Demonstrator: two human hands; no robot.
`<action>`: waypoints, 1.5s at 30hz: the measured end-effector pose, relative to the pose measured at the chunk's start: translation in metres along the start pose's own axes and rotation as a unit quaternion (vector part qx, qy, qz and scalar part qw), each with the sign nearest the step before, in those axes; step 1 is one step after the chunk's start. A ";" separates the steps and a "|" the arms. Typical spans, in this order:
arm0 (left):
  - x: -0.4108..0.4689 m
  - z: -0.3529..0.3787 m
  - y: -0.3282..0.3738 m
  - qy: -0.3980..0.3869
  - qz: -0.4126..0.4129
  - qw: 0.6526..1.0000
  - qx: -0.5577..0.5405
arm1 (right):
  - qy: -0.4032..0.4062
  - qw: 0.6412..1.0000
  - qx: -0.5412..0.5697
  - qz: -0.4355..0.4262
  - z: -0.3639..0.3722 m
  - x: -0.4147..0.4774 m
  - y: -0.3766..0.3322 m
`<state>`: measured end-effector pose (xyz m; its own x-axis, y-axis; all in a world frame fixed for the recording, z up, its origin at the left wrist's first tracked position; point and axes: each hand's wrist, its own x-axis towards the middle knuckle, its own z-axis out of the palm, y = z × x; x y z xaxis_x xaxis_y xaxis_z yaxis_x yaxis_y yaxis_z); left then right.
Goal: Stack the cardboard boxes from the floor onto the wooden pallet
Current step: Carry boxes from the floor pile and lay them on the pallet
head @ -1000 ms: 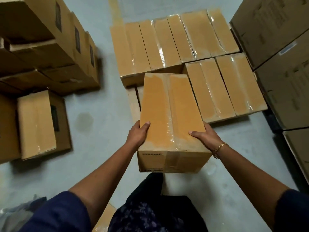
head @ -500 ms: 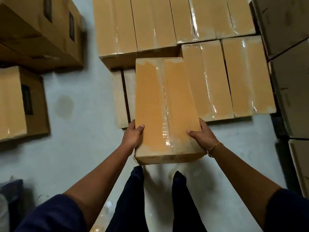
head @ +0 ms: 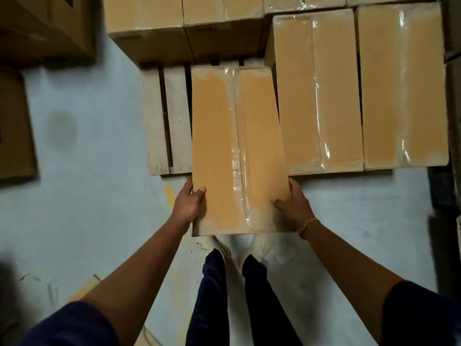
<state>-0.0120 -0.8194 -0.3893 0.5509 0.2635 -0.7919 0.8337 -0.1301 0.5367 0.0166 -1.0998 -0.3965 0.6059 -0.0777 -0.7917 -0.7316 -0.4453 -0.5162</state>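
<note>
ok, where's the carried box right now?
Head view, centre: the carried box is gripped at its near end by the left hand and right hand, over the bare pallet slats, directly left of the taped box already on the pallet.

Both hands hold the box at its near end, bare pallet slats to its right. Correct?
Wrong side. Head view: left hand and right hand hold the cardboard box at its near end, but the bare pallet slats lie to its left; taped boxes sit on its right.
</note>
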 end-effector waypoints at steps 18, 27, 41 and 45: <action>0.082 0.045 -0.057 0.032 -0.037 0.998 -0.043 | 0.037 0.999 0.016 -0.014 0.030 0.075 0.042; 0.100 0.055 -0.053 0.029 0.007 1.000 -0.010 | 0.057 0.998 -0.007 -0.038 0.032 0.083 0.065; 0.074 0.039 -0.099 -0.048 0.160 0.938 0.305 | 0.117 0.846 -0.475 -0.212 0.024 0.069 0.092; 0.068 0.042 -0.109 -0.031 0.137 0.927 0.349 | 0.128 0.792 -0.548 -0.239 0.017 0.073 0.100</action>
<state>-0.0638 -0.8279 -0.5140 0.7289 0.0766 -0.6803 0.4719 -0.7761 0.4182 -0.0177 -1.1345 -0.5117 0.8781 0.2161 -0.4269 0.2239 -0.9741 -0.0325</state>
